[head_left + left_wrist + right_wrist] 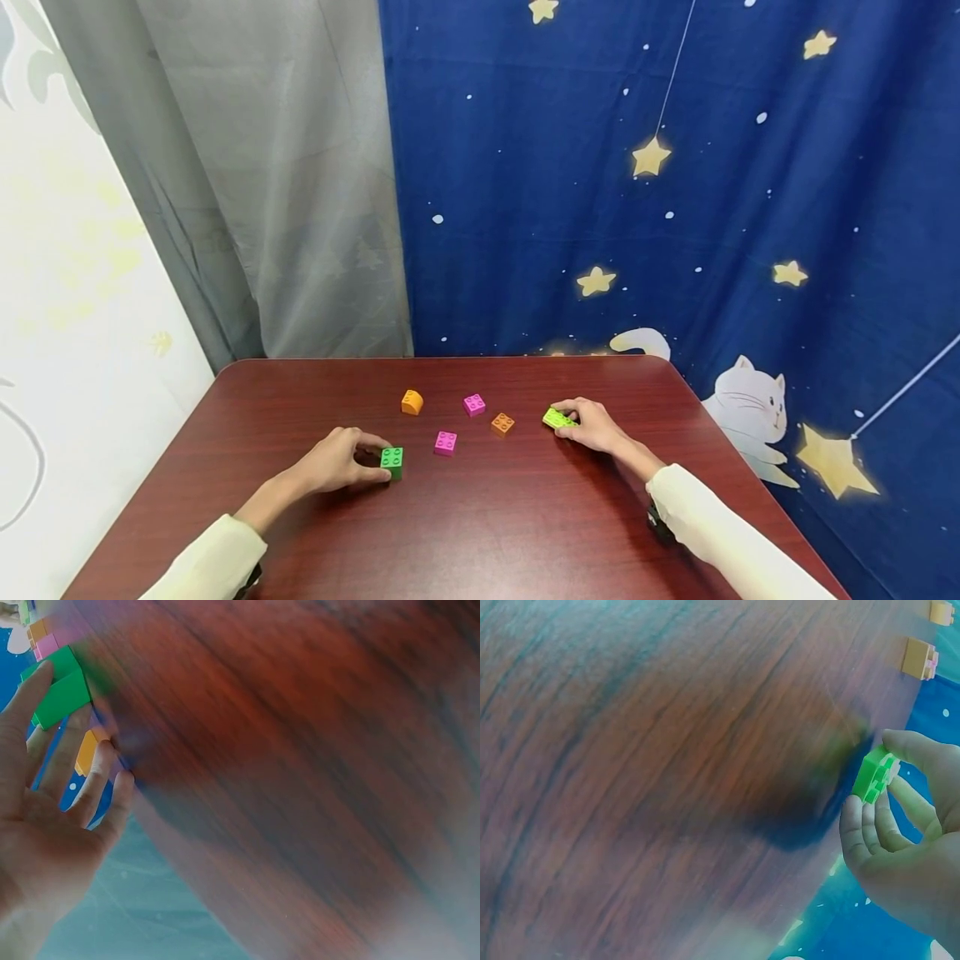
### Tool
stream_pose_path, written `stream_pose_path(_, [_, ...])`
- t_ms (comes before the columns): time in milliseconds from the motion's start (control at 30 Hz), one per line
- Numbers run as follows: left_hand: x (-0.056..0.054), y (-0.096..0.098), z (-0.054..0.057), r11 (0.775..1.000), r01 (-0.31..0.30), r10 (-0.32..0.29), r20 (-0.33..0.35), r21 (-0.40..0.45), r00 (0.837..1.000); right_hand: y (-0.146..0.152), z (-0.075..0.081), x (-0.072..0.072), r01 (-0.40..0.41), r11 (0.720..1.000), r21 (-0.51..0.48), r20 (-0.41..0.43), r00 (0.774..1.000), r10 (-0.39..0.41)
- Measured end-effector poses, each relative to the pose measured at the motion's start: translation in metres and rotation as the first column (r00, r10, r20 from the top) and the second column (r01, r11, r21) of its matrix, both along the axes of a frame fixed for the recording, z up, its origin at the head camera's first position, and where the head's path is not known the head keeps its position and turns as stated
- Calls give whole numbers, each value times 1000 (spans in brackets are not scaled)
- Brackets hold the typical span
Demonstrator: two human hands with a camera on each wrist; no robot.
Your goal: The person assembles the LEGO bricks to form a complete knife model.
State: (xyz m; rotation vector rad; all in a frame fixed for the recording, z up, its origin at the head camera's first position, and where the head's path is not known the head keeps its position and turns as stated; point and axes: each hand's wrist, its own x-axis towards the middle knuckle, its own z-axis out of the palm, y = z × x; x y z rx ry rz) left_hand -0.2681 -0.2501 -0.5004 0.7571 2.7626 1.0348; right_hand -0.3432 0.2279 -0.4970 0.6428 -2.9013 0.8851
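Note:
My left hand point(341, 461) pinches a green toy brick point(392, 463) with studs on top, thumb at its near side and fingers behind. In the left wrist view the green brick point(66, 694) lies between thumb and fingertips, while the other fingers reach out loosely. On the right side of the table, my right hand point(595, 427) grips a lime-green studded brick point(557, 418) between thumb and fingers. The right wrist view has this lime brick point(874, 775) tilted, its studs turned toward the palm. Part of it is hidden by the fingers.
Between the hands lie a pink brick point(446, 443), a second pink brick point(474, 405), an orange brick point(503, 423) and a rounded yellow-orange brick point(412, 402). They stand on a dark red-brown table point(480, 533). Behind its far edge hang a grey curtain point(300, 208) and a blue starry curtain point(510, 208).

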Motion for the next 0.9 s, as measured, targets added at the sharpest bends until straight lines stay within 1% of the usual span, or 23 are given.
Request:
stream_pose_path(200, [-1,0,-1,1000,-2,2,3,7,1000,-3,7,2,-17,1000,-7,-6,1000,17])
stream_pose_path(467, [1,0,1,999,9,-9,-1,35,1000,-12,15,2,-59,998,-23,-16,998,58])
stream_pose_path(733, [-1,0,0,1000,-6,6,-11,27,1000,-24,26,3,-115,993,-22,-74,991,113])
stream_pose_path(900, [-2,1,-3,1000,-13,14,-37,24,999,-33,33,4,-166,986,-18,-95,982,164])
